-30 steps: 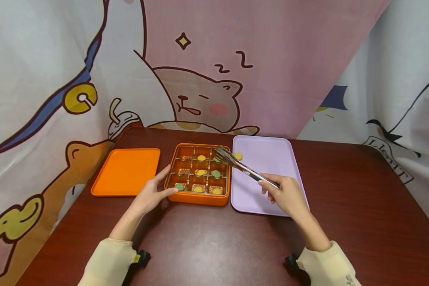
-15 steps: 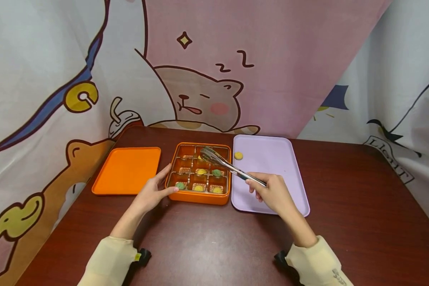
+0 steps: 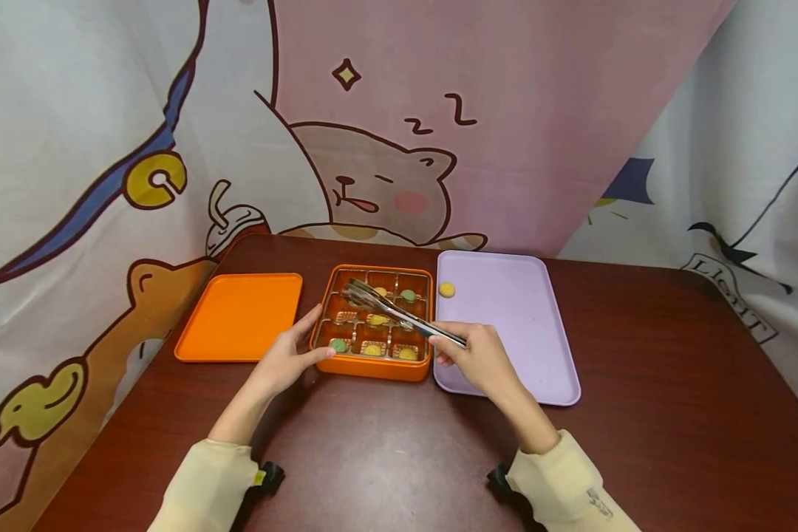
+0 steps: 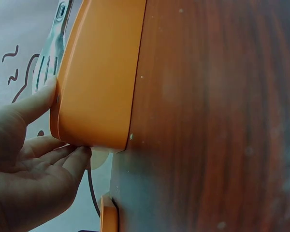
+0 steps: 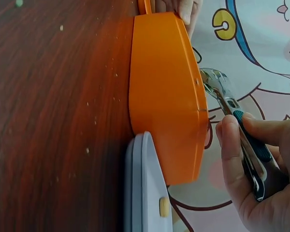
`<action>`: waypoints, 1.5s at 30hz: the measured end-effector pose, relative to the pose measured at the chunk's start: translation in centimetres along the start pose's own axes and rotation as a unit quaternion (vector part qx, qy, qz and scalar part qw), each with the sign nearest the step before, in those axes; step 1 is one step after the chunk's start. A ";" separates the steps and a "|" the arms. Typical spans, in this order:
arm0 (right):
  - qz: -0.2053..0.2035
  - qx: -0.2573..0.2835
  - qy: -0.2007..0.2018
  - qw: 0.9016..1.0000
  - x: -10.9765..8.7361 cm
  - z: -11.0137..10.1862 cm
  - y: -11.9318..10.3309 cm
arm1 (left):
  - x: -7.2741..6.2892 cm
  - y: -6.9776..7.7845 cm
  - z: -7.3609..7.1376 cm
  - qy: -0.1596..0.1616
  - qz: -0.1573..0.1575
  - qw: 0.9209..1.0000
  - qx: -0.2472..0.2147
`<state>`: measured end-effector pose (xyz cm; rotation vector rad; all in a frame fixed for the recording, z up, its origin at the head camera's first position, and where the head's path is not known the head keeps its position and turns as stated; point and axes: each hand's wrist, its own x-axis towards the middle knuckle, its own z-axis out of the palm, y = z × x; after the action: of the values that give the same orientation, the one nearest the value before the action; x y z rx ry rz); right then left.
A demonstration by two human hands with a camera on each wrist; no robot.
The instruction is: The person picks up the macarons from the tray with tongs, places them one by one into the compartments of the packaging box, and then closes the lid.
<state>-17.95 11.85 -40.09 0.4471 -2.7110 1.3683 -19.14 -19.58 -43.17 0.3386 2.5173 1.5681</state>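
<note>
An orange box [image 3: 372,367] with a clear divided insert holds small yellow and green cookies in several compartments. My left hand [image 3: 288,360] holds its front left corner, thumb at the rim and fingers against the side. My right hand [image 3: 476,355] grips metal tongs [image 3: 399,314] with dark handle grips. The tong tips lie over the left compartments toward the back, and a bit of green shows at them. Behind the tongs, a green cookie [image 3: 408,295] sits in the back right compartment. One yellow cookie [image 3: 446,290] lies on the lilac tray [image 3: 512,325], right of the box.
An orange lid [image 3: 239,318] lies flat on the dark brown table [image 3: 386,451], left of the box. The lilac tray sits close against the box's right side. A printed cartoon curtain [image 3: 519,133] stands behind the table and along its sides.
My right hand has carried the tongs leftward across the box, from the back right compartment to the left column. The left hand stays at the box corner.
</note>
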 end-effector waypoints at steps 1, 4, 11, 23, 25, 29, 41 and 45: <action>-0.001 0.000 -0.003 1.000 0.0 0.1 0.0 | 0.0 0.0 0.0 0.000 -0.001 1.000 0.000; 0.003 0.003 -0.008 1.000 0.2 0.5 -0.1 | 0.0 0.0 0.0 0.000 -0.002 1.000 -0.001; 0.008 -0.004 -0.017 1.000 0.4 1.0 -0.3 | -0.1 -0.1 0.1 -0.005 -0.001 1.000 -0.006; 0.020 -0.067 -0.029 0.997 0.5 1.2 0.2 | 0.0 0.2 -0.2 -0.001 0.012 1.000 0.001; 0.016 -0.075 -0.033 0.997 0.6 1.1 0.3 | 0.0 0.2 -0.2 -0.001 0.012 1.000 0.000; 0.003 -0.087 -0.038 0.995 0.8 1.1 0.4 | 0.0 0.0 -0.3 0.001 0.010 1.000 -0.001; 0.022 -0.008 -0.039 0.999 0.1 0.7 1.3 | 0.0 0.0 0.0 0.000 -0.001 1.000 -0.010; 0.007 0.006 0.009 1.000 -0.1 0.1 1.5 | 0.0 0.0 0.0 -0.001 -0.006 1.000 -0.009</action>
<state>-18.24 12.63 -41.34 0.4153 -2.6974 1.3872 -19.09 -19.56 -43.22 0.3219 2.4970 1.5834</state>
